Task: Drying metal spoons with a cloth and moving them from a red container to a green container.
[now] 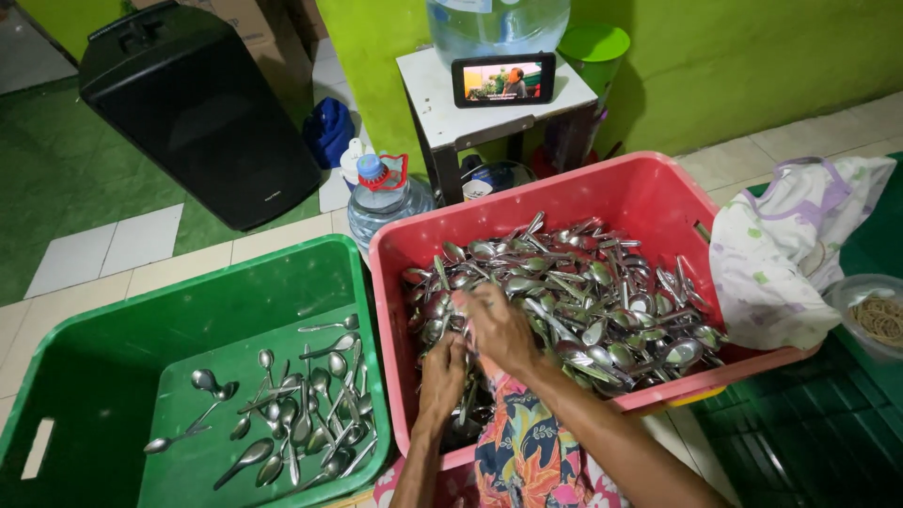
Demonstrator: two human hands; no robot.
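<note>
A red plastic tub (649, 193) holds a heap of metal spoons (583, 292). Both of my hands are inside it at its near left side. My left hand (442, 369) grips a spoon low in the tub, its handle running up between the hands. My right hand (499, 325) is closed around a pale cloth pressed against the same spoon. To the left stands a green plastic tub (113, 348) with several spoons (301, 414) lying loose on its bottom, near its right wall.
A patterned cloth (785, 245) drapes over the red tub's right rim. A clear bowl of rubber bands (879, 318) sits at far right. Behind are a water bottle (381, 198), a small white stool (442, 108) with a phone (503, 79), and a black speaker (202, 108).
</note>
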